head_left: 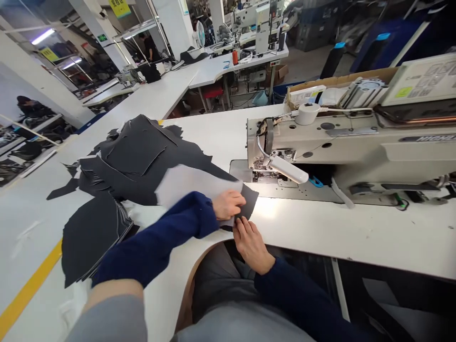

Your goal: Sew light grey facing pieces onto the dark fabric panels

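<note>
My left hand (228,204) rests on a light grey piece of material (188,183), its fingers curled at the piece's right end. Under that piece lies dark grey material (250,199), whose corner shows to the right. My right hand (251,241) touches the near edge of the dark piece, fingers close together; whether it pinches the edge is too small to tell. Just beyond both hands stands a sewing machine (356,152) with a lit lamp (288,169) by its needle area. Dark cut pieces (137,147) are heaped to the left.
A stack of dark rounded pieces (94,235) lies at the left of the white table (356,228). Behind the machine is a cardboard box (383,76) with items in it. Further tables and machines stand behind, and a person (151,50) is in the distance.
</note>
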The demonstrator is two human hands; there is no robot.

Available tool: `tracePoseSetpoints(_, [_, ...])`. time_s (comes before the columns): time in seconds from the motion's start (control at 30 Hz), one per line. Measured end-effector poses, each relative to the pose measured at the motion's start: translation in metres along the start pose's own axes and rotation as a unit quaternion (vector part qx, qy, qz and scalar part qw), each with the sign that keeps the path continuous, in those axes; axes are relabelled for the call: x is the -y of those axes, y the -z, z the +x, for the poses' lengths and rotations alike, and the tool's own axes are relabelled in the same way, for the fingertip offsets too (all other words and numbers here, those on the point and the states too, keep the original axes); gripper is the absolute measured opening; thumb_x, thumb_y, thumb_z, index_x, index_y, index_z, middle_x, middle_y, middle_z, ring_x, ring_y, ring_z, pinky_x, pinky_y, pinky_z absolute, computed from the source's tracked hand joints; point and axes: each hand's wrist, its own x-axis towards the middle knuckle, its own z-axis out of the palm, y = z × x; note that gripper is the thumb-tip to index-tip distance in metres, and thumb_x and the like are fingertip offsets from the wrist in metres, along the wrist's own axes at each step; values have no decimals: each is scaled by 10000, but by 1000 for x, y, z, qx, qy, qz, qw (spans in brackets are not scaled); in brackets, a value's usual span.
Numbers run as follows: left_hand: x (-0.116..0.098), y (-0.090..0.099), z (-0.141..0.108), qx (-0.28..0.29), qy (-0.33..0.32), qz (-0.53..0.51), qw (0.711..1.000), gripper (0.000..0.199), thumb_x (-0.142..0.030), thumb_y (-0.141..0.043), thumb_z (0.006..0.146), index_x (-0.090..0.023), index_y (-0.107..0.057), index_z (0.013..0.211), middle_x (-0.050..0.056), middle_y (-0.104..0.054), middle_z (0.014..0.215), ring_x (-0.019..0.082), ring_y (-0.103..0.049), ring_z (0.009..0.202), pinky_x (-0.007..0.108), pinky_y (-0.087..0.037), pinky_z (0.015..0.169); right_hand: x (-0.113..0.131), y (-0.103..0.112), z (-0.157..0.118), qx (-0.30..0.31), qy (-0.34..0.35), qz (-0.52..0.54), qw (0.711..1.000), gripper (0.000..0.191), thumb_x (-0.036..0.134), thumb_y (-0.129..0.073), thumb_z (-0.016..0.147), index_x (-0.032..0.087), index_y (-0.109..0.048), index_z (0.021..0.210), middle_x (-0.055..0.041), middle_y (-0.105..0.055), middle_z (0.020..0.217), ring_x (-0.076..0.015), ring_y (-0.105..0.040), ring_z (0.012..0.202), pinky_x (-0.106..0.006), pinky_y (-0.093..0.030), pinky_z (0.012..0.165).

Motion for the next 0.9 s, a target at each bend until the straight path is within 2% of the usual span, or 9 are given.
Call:
tracePoseSetpoints(0.1, [-19, -34, 34, -81, 28, -52, 995, 302, -161, -406, 876, -177, -628, 1079, 101, -396, 1400, 234, -354, 1264, 366, -332, 1024, -8, 4, -12, -6, -31, 61, 998, 291, 84, -462, 837, 57, -623, 1078, -174, -564, 1035, -300, -480, 1096, -399, -446, 906])
tracePoseSetpoints(0.17, [-18, -44, 36, -124, 98, -53, 986, 468, -252, -452, 881, -176, -438, 1343, 129, -237, 1497, 278, -227, 1358, 436, -267, 1074, -13, 7, -19, -16, -62, 103, 993, 304, 76, -447, 851, 111, -617, 1100, -146, -547, 1045, -265, -479, 1064, -389, -446, 891])
tracePoseSetpoints(0.27, [-4, -48, 32, -84, 147, -36, 985, 656, -431, -473, 875, -163, -270, 1439, 143, -166, 1529, 325, -115, 1399, 537, -167, 1095, -17, 9, -26, -63, -118, 130, 982, 256, 108, -490, 859, 191, -630, 1057, -137, -472, 1233, -290, -403, 1176, -459, -408, 934])
tracePoseSetpoints(0.37, [10, -47, 31, -16, 68, -28, 997, 629, -464, -413, 902, -165, -268, 1436, 119, -160, 1537, 309, -112, 1405, 542, -144, 1097, -18, 8, -25, -86, -118, 143, 979, 157, 109, -499, 861, 171, -643, 864, -127, -410, 1333, -302, -334, 1260, -504, -357, 1003])
tracePoseSetpoints(0.47, [18, -45, 37, -10, 14, -38, 999, 525, -377, -367, 936, -196, -288, 1422, 81, -219, 1526, 259, -188, 1388, 471, -207, 1081, -18, 6, -23, -69, -89, 159, 981, 200, 77, -443, 874, 134, -632, 845, -148, -476, 1217, -278, -385, 1214, -449, -416, 989])
tracePoseSetpoints(0.57, [24, -41, 48, -65, 82, -33, 994, 411, -278, -318, 959, -209, -370, 1361, 75, -383, 1434, 208, -367, 1277, 409, -265, 1026, -18, 4, -23, -56, -69, 160, 983, 215, 73, -418, 887, 97, -628, 853, -166, -502, 1151, -292, -381, 1221, -427, -454, 976])
tracePoseSetpoints(0.67, [28, -36, 65, -103, 148, 10, 984, 290, -298, -386, 946, -178, -531, 1167, 90, -540, 1217, 219, -481, 1086, 451, -230, 1013, -19, 2, -24, -40, -42, 144, 988, 217, 76, -415, 892, 93, -631, 895, -155, -522, 1169, -299, -360, 1251, -429, -467, 981])
tracePoseSetpoints(0.77, [32, -30, 79, -98, 145, 28, 984, 268, -373, -442, 927, -153, -594, 956, 97, -573, 1059, 235, -480, 1010, 452, -247, 969, -19, -1, -26, -19, -31, 127, 991, 188, 100, -453, 893, 119, -637, 929, -108, -544, 1184, -286, -371, 1247, -418, -463, 995])
tracePoseSetpoints(0.9, [42, -27, 85, -78, 130, 33, 988, 271, -396, -477, 914, -150, -590, 907, 85, -591, 998, 221, -499, 952, 363, -326, 847, -24, -3, -22, 1, -17, 112, 994, 154, 116, -498, 884, 136, -647, 920, -69, -523, 1268, -279, -377, 1243, -422, -436, 1015])
